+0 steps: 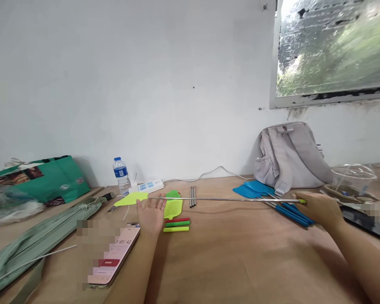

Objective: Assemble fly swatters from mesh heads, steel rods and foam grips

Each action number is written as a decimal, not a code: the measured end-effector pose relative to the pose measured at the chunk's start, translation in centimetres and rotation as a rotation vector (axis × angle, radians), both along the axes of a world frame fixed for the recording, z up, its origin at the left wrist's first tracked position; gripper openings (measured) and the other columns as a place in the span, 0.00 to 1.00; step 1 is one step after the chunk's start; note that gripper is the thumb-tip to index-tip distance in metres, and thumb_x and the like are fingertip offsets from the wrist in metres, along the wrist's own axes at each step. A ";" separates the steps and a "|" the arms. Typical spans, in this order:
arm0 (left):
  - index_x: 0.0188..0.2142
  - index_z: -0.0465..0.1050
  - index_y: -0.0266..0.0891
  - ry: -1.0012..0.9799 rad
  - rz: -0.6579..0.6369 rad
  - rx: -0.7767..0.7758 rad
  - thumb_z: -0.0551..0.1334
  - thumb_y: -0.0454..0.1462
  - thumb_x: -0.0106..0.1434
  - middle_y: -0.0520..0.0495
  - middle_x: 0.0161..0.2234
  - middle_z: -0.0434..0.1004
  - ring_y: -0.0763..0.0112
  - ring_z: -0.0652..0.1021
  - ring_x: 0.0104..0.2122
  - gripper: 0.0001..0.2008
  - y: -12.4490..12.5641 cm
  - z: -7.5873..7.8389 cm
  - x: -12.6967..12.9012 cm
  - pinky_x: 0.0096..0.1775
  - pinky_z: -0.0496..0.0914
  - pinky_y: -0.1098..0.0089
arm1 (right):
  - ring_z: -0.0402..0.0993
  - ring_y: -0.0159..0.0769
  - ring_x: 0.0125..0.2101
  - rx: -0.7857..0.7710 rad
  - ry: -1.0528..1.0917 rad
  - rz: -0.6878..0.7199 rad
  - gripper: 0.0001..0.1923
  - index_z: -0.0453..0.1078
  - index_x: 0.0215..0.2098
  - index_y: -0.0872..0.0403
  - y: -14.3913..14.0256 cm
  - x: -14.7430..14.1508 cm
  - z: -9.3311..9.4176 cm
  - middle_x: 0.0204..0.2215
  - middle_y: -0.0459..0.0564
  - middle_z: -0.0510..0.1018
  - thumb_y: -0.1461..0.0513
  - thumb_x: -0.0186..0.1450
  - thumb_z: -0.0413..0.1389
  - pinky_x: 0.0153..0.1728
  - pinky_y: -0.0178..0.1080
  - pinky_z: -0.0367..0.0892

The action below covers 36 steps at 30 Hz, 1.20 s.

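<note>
A fly swatter with a long, thin metal rod [221, 199] is stretched level across the view. My right hand [318, 209] is closed around its yellow-green handle [302, 201] on the right. At the other end, my left hand [152, 213] has its fingers spread beside the yellow-green swatter head [129, 199]; whether it touches the rod I cannot tell. Beyond my left hand lie a perforated yellow-green swatter head [173, 207] and a green one [173, 194]. Closer in are red, green [177, 224] and yellow-green handle tubes [176, 229]. Short metal rods [193, 196] lie to their right.
Blue swatters [293, 214] lie near a grey backpack [291, 156] at right. A phone [117, 255] rests left of my forearm. Behind stand a water bottle [121, 175] and a power strip [150, 186]. A green bag [60, 179] and pale green fabric item [41, 240] occupy the left.
</note>
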<state>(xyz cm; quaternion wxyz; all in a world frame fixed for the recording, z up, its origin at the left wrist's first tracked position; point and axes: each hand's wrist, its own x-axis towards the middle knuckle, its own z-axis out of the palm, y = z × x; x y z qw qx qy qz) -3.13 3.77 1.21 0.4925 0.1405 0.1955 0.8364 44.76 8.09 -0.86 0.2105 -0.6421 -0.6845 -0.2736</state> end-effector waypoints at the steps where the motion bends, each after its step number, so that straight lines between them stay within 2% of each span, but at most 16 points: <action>1: 0.40 0.62 0.39 -0.006 0.034 -0.015 0.55 0.52 0.54 0.39 0.43 0.68 0.59 0.71 0.44 0.22 0.0 -0.1 -0.3 0.43 0.68 0.59 | 0.67 0.40 0.24 0.020 0.008 0.002 0.12 0.70 0.26 0.51 0.1 0.6 -0.1 0.23 0.54 0.74 0.55 0.57 0.47 0.23 0.37 0.47; 5: 0.40 0.65 0.42 -0.003 0.165 0.039 0.53 0.45 0.59 0.45 0.39 0.72 0.64 0.74 0.40 0.13 -0.1 0.1 -1.6 0.42 0.69 0.60 | 0.64 0.38 0.24 0.036 0.047 0.043 0.10 0.64 0.20 0.51 0.4 3.1 -0.8 0.20 0.53 0.70 0.56 0.55 0.50 0.25 0.37 0.50; 7: 0.38 0.68 0.41 0.023 0.198 0.075 0.50 0.43 0.62 0.46 0.36 0.74 0.65 0.75 0.37 0.13 -0.1 0.1 -2.3 0.40 0.70 0.60 | 0.61 0.36 0.23 0.008 0.057 0.079 0.11 0.58 0.17 0.51 0.4 4.1 -1.0 0.17 0.50 0.67 0.57 0.54 0.51 0.27 0.37 0.52; 9: 0.35 0.69 0.39 0.040 0.251 0.044 0.49 0.41 0.63 0.47 0.34 0.75 0.67 0.76 0.34 0.13 0.3 -0.2 -2.9 0.36 0.72 0.64 | 0.61 0.34 0.22 -0.017 0.072 0.097 0.13 0.56 0.15 0.51 0.3 4.8 -1.2 0.15 0.48 0.65 0.56 0.54 0.51 0.29 0.37 0.52; 12: 0.33 0.70 0.40 0.006 0.375 -0.063 0.49 0.35 0.63 0.49 0.33 0.76 0.71 0.76 0.32 0.11 1.0 -1.0 -3.7 0.32 0.72 0.72 | 0.63 0.36 0.22 -0.004 0.092 0.017 0.15 0.57 0.15 0.50 0.0 5.6 -1.4 0.16 0.48 0.67 0.52 0.53 0.52 0.30 0.38 0.53; 15: 0.33 0.69 0.42 -0.006 0.459 -0.063 0.49 0.31 0.62 0.51 0.33 0.76 0.73 0.76 0.32 0.11 1.5 -1.5 -4.3 0.31 0.72 0.74 | 0.65 0.37 0.22 0.018 0.119 -0.095 0.17 0.59 0.14 0.50 -0.1 6.3 -1.7 0.17 0.50 0.69 0.49 0.53 0.52 0.29 0.39 0.53; 19: 0.36 0.68 0.46 0.045 0.480 -0.020 0.49 0.30 0.61 0.54 0.33 0.76 0.73 0.77 0.32 0.12 1.2 -1.4 -4.6 0.31 0.72 0.72 | 0.66 0.36 0.22 -0.150 0.257 -0.097 0.16 0.66 0.18 0.50 0.0 7.1 -1.8 0.24 0.53 0.74 0.49 0.54 0.50 0.23 0.37 0.51; 22: 0.35 0.69 0.43 0.054 0.467 -0.065 0.50 0.30 0.61 0.52 0.33 0.75 0.72 0.76 0.33 0.11 0.9 -0.9 -4.4 0.31 0.73 0.73 | 0.68 0.37 0.24 -0.278 0.313 -0.088 0.15 0.69 0.21 0.49 0.2 7.4 -1.7 0.27 0.54 0.75 0.49 0.54 0.51 0.24 0.37 0.53; 24: 0.36 0.69 0.41 0.064 0.505 -0.110 0.50 0.31 0.61 0.50 0.35 0.75 0.72 0.76 0.35 0.10 0.7 -0.4 -4.0 0.32 0.73 0.73 | 0.69 0.38 0.25 -0.316 0.314 -0.136 0.13 0.70 0.24 0.48 0.2 7.3 -1.6 0.29 0.53 0.75 0.49 0.54 0.51 0.24 0.37 0.54; 28: 0.40 0.68 0.37 0.067 0.589 -0.218 0.52 0.33 0.60 0.45 0.43 0.72 0.70 0.74 0.40 0.10 0.1 1.2 -3.6 0.34 0.72 0.72 | 0.71 0.40 0.28 -0.284 0.238 -0.247 0.10 0.70 0.25 0.47 -0.1 6.8 -1.3 0.30 0.49 0.76 0.53 0.55 0.50 0.23 0.36 0.53; 33: 0.48 0.63 0.41 0.138 0.600 -0.214 0.51 0.29 0.59 0.45 0.47 0.68 0.69 0.73 0.42 0.17 -0.5 3.3 -4.0 0.34 0.72 0.72 | 0.71 0.39 0.29 -0.295 0.150 -0.231 0.10 0.69 0.24 0.48 -0.6 6.2 -0.8 0.28 0.48 0.76 0.55 0.57 0.49 0.22 0.35 0.52; 36: 0.49 0.62 0.42 0.157 0.608 -0.212 0.50 0.28 0.59 0.45 0.48 0.68 0.70 0.73 0.42 0.18 -1.0 3.7 -4.4 0.34 0.72 0.72 | 0.71 0.39 0.29 -0.294 0.140 -0.217 0.10 0.69 0.25 0.48 -0.5 6.0 -0.7 0.29 0.50 0.76 0.54 0.57 0.50 0.22 0.35 0.52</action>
